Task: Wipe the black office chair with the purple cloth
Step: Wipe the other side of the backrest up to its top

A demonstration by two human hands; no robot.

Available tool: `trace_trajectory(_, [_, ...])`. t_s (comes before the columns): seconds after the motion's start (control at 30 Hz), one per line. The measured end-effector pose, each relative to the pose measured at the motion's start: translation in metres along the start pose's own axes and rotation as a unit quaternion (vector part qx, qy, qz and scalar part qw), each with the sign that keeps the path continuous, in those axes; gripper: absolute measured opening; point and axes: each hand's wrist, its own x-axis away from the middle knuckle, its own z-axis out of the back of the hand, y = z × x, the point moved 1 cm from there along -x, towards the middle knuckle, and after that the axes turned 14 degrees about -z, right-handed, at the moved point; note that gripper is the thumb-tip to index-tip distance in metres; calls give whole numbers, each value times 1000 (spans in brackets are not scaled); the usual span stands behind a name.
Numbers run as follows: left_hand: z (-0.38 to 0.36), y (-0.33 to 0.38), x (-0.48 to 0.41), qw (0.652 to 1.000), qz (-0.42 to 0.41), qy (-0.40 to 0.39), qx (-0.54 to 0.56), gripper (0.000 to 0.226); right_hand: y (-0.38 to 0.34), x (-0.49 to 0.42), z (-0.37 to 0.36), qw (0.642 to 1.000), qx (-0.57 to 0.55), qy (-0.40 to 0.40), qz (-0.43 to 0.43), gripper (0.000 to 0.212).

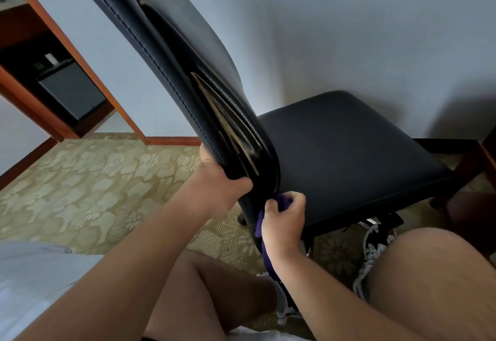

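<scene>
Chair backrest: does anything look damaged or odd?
Yes. Along the side of the backrest, the black covering gapes and tan scuffed layers show inside, suggesting wear or splitting. The left hand grips just below; the right hand holds the purple cloth.

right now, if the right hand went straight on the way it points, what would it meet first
Probably the bottom of the chair back, with the purple cloth in the right hand touching first; depth is unclear.

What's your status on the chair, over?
Left hand grips the lower edge of the chair back. Right hand holds the purple cloth, bunched where back meets seat. Nothing on the seat.
</scene>
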Motion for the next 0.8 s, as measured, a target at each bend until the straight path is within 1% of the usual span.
trace_trajectory(0.07, [2, 1, -1, 1000, 3, -1, 2, 63, -6, 3, -2, 1000, -13, 5, 2, 24])
trace_trajectory(0.17, [4, 3, 0, 1000, -4, -2, -5, 55, -25, 19, -2, 998, -17, -5, 61, 26])
trace_trajectory(0.27, [5, 6, 2, 1000, -16, -6, -3, 44, -53, 33, -1, 985, -22, -29, 169, 28])
trace_trajectory(0.37, [7, 9, 1, 1000, -27, -15, -3, 28, -69, 35, 3, 954, -23, -34, 297, 32])
trace_trajectory(0.4, [7, 9, 2, 999, -28, -19, 0, 28, -69, 33, 4, 941, -9, -34, 337, 32])
trace_trajectory(0.47, [8, 9, 3, 999, -21, -31, 2, 41, -59, 25, 7, 918, 35, -41, 394, 34])
trace_trajectory(0.5, [9, 8, 4, 999, -15, -36, -1, 48, -51, 20, 8, 914, 51, -44, 401, 34])
trace_trajectory(0.53, [11, 8, 4, 999, -10, -41, -4, 50, -44, 16, 9, 916, 58, -46, 394, 32])
trace_trajectory(0.6, [14, 9, 5, 999, -1, -50, -3, 45, -29, 10, 9, 929, 56, -47, 364, 29])
trace_trajectory(0.7, [17, 12, 6, 999, 14, -51, 9, 50, -16, 9, 8, 946, 48, -48, 317, 29])
trace_trajectory(0.8, [19, 15, 8, 998, 20, -51, 25, 38, -21, 17, 5, 967, 17, -44, 251, 31])
